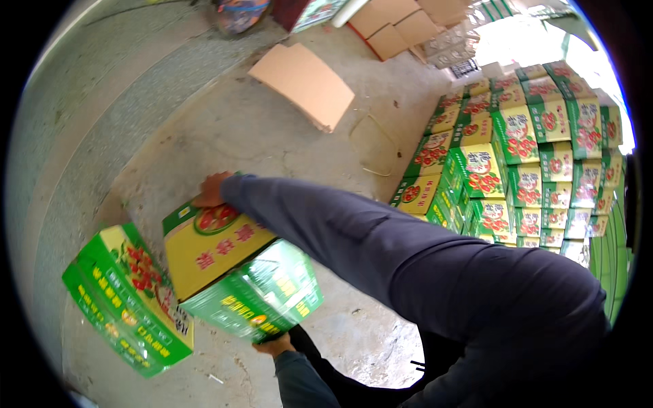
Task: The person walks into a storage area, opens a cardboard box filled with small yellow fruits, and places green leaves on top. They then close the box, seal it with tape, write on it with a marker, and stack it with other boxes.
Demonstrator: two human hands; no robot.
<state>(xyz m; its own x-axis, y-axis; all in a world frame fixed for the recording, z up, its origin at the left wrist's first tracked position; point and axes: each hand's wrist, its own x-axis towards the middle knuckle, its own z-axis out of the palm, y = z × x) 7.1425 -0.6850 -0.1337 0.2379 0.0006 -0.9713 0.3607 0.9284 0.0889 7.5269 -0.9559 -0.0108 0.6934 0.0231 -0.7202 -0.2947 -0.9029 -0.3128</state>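
A green and yellow carton (221, 255) printed with red fruit is held tilted between my two hands, left of the picture's middle. My right hand (213, 190) grips its far upper edge, the arm stretching across the view from the lower right. Low at the near corner, my left hand (275, 345) holds the green side, its fingers partly hidden by the carton. Just left of it, a second carton of the same print (129, 299) stands on the floor, very near the held one.
At right rises a tall stack of like cartons (520, 153). A flat brown cardboard piece (306, 85) lies on the concrete floor (204, 129), with a loop of pale strap (374, 146) beside it. Plain brown boxes (401, 27) stand at the back.
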